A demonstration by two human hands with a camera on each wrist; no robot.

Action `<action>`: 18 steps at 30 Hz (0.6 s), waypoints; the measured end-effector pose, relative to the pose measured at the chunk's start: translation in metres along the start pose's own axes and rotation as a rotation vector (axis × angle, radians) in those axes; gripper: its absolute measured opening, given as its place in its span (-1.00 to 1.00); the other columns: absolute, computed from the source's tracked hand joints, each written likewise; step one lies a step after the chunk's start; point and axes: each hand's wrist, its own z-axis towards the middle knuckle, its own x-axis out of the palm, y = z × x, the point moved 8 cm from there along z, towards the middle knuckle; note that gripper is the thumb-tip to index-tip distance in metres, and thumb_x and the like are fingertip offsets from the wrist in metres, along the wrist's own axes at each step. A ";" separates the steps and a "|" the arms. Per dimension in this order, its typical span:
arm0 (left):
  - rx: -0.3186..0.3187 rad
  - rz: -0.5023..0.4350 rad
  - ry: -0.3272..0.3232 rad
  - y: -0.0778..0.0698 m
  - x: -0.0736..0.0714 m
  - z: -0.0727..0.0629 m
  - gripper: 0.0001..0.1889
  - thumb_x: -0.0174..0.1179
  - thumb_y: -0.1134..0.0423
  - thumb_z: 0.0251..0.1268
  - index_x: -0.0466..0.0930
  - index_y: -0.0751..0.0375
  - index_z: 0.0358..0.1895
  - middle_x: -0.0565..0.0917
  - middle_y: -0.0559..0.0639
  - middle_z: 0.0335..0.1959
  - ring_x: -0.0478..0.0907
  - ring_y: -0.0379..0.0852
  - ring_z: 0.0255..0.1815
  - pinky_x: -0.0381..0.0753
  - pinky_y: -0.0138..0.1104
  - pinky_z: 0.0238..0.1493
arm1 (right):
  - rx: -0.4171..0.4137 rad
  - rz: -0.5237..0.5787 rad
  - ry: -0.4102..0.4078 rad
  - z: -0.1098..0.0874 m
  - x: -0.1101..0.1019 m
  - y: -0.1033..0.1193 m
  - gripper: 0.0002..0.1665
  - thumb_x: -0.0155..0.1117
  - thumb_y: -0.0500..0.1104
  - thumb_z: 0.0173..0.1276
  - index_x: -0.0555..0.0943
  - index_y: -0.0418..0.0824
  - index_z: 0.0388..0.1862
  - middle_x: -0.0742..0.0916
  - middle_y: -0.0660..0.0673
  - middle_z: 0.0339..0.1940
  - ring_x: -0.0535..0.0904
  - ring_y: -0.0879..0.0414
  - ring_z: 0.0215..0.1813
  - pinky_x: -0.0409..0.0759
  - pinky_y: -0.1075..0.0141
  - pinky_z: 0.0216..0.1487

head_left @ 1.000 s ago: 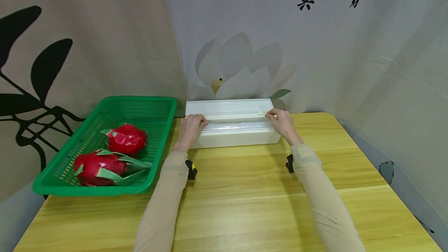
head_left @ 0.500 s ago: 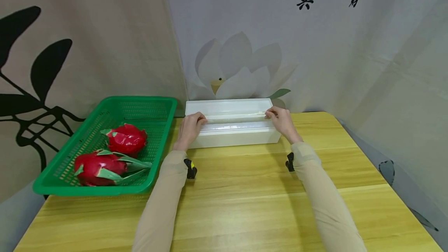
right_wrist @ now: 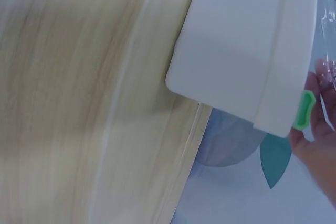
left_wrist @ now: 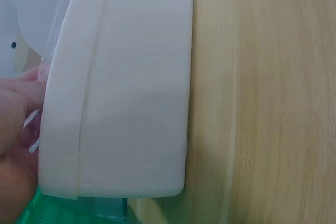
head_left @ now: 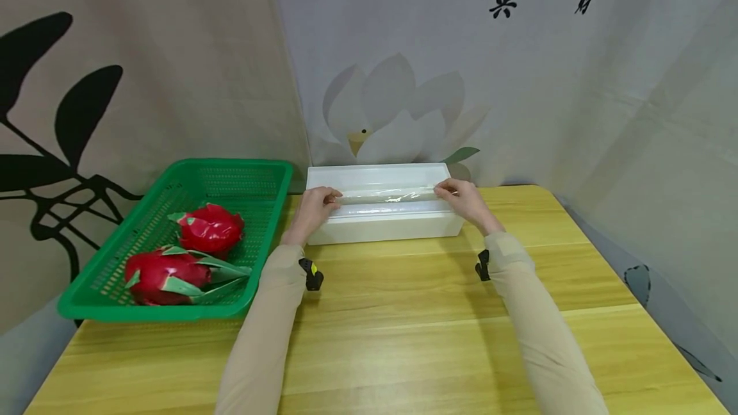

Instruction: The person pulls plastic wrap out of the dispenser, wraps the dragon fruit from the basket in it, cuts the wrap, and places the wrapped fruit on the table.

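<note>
Your left hand (head_left: 314, 209) and right hand (head_left: 466, 201) each pinch an end of the clear film (head_left: 387, 196) — it spans the white box's (head_left: 392, 230) open top. Left of that box sits the green basket (head_left: 155, 314) — two red dragon fruits (head_left: 164, 277) inside.

White box (head_left: 389, 229): long, low, rounded at the corners. Set flat on the tabletop (head_left: 403, 319). Its lid (head_left: 375, 175), smooth and white, is tipped up at the back of the box. Clear film (head_left: 392, 196): thin, glossy, crinkled. It is stretched lengthwise above the box's opening, pinched by the left hand (head_left: 314, 209) near the box's left end and by the right hand (head_left: 466, 200) near its right end. More film is seen along the box's opening. A small bright green tab (right_wrist: 304, 109) is seen at the box's right end, just beside the right hand.
</note>
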 end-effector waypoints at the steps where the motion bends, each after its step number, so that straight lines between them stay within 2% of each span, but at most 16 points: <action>1: 0.004 0.015 -0.010 0.000 -0.001 -0.001 -0.76 0.22 0.36 0.24 0.66 0.36 -0.06 0.67 0.24 -0.22 0.61 0.09 -0.19 0.63 -0.14 -0.09 | 0.006 0.002 0.010 0.000 0.001 -0.001 -0.67 0.15 -0.14 0.42 0.58 -0.32 0.04 0.70 -0.30 -0.12 0.60 -0.12 -0.03 0.57 0.09 0.01; 3: 0.009 0.045 -0.033 0.001 -0.002 -0.001 -0.78 0.21 0.36 0.25 0.68 0.38 -0.09 0.63 0.26 -0.20 0.59 0.11 -0.18 0.62 -0.15 -0.10 | -0.004 -0.002 0.009 -0.001 0.003 -0.001 -0.63 0.22 -0.20 0.35 0.57 -0.34 0.08 0.70 -0.30 -0.14 0.61 -0.11 -0.07 0.58 0.16 -0.05; 5: 0.007 0.067 -0.052 0.002 -0.003 -0.002 -0.79 0.21 0.33 0.25 0.70 0.38 -0.14 0.59 0.25 -0.19 0.56 0.12 -0.16 0.62 -0.15 -0.11 | -0.024 -0.015 -0.025 -0.001 0.003 0.000 -0.64 0.27 -0.26 0.30 0.59 -0.37 0.05 0.71 -0.32 -0.17 0.63 -0.10 -0.13 0.59 0.26 -0.12; 11: 0.044 0.065 -0.074 0.002 -0.004 -0.005 -0.84 0.21 0.37 0.23 0.72 0.40 -0.23 0.58 0.26 -0.17 0.56 0.15 -0.11 0.63 -0.13 -0.04 | -0.082 -0.036 -0.170 -0.002 -0.001 0.002 -0.83 0.29 -0.29 0.26 0.72 -0.36 -0.23 0.73 -0.31 -0.20 0.66 -0.11 -0.18 0.52 0.52 -0.29; 14: 0.088 0.067 -0.095 0.000 -0.005 -0.008 -0.86 0.20 0.42 0.22 0.71 0.40 -0.23 0.63 0.25 -0.23 0.60 0.14 -0.15 0.66 -0.13 -0.07 | -0.082 -0.017 -0.207 -0.002 -0.003 0.001 -0.83 0.29 -0.28 0.26 0.73 -0.35 -0.25 0.73 -0.30 -0.24 0.64 -0.11 -0.21 0.47 0.55 -0.32; 18: 0.119 0.081 -0.157 0.002 -0.007 -0.010 -0.85 0.19 0.42 0.25 0.70 0.38 -0.19 0.68 0.24 -0.27 0.64 0.13 -0.22 0.67 -0.15 -0.16 | -0.047 0.013 -0.218 -0.001 -0.002 -0.003 -0.80 0.28 -0.23 0.28 0.73 -0.34 -0.23 0.76 -0.29 -0.21 0.64 -0.05 -0.21 0.50 0.46 -0.29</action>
